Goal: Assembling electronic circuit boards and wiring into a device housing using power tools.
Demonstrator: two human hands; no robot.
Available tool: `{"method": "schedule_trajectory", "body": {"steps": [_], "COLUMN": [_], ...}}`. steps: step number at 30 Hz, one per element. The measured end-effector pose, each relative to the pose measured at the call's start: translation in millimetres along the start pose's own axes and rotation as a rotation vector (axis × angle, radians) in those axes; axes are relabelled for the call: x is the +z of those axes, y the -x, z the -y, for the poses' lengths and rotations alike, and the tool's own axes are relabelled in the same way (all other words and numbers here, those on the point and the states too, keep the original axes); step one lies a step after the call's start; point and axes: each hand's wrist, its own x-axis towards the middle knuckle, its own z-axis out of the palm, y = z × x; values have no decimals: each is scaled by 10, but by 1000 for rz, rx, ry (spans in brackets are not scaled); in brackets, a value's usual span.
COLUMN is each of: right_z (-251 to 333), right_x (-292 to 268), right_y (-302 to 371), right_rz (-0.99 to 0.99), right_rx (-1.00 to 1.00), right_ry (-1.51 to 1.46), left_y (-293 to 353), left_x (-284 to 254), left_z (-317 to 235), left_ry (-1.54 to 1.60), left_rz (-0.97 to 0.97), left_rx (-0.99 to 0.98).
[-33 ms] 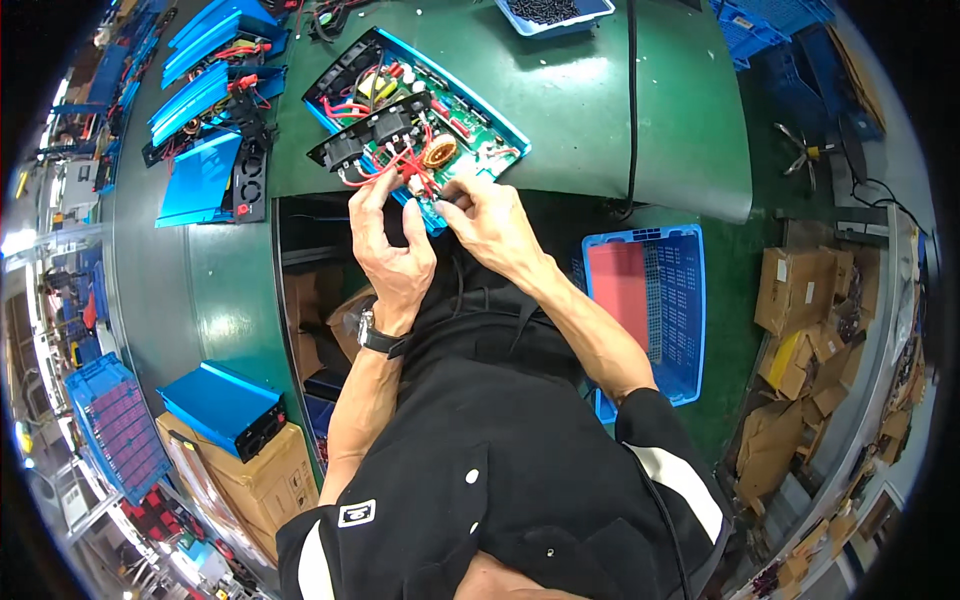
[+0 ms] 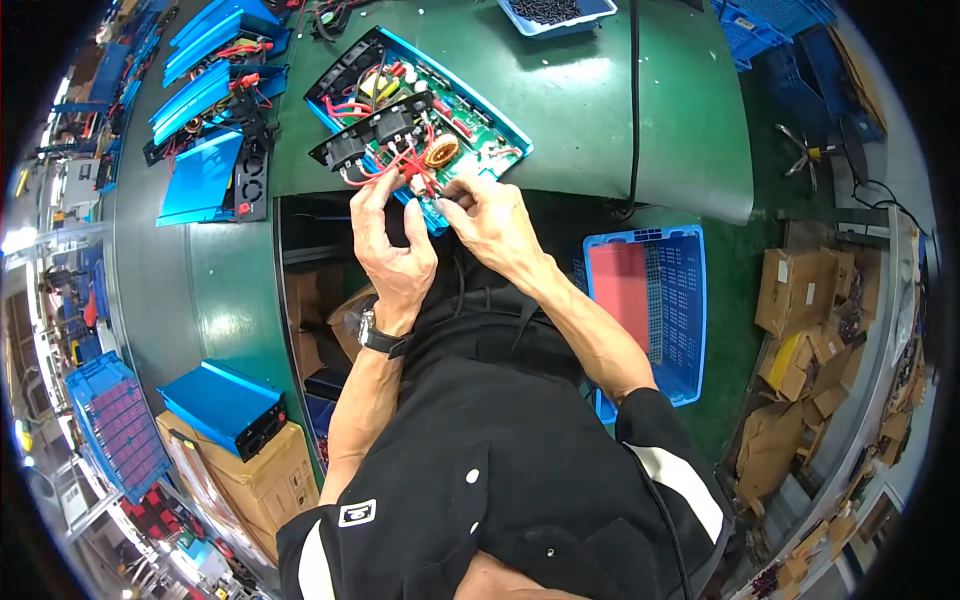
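Note:
An open blue metal case [image 2: 487, 103] lies slantwise near the front edge of the green bench. Inside it show a green circuit board [image 2: 440, 97], a copper-wound ring coil [image 2: 441, 151] and red wires [image 2: 408, 162]. A black end panel with sockets [image 2: 390, 124] lies tilted across the case. My left hand [image 2: 395, 245] has its fingertips closed around the red wires, close to a small white part at the case's near corner. Beside it, my right hand [image 2: 493, 218] pinches at the same corner; what sits between its fingertips is too small to make out.
More blue cases with fans and wires [image 2: 205, 175] line the left side. A tray of black screws [image 2: 545, 10] stands at the back. A black cable [image 2: 633, 100] hangs over the bench edge. Below right is a blue crate [image 2: 682, 300]; a closed blue case [image 2: 222, 405] sits on a carton.

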Motion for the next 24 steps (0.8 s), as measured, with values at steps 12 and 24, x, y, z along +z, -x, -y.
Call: {"method": "schedule_trajectory", "body": {"steps": [12, 24], "right_z": [-76, 30], "right_x": [177, 77], "right_y": [4, 83], "right_rz": [-160, -78], "right_rx": [-263, -209], "right_ry": [229, 164], "left_y": [-27, 146], "left_x": [-76, -101], "left_z": [7, 97], "left_ry": [-82, -66], "left_rz": [43, 124], "left_rx": [57, 145]}}
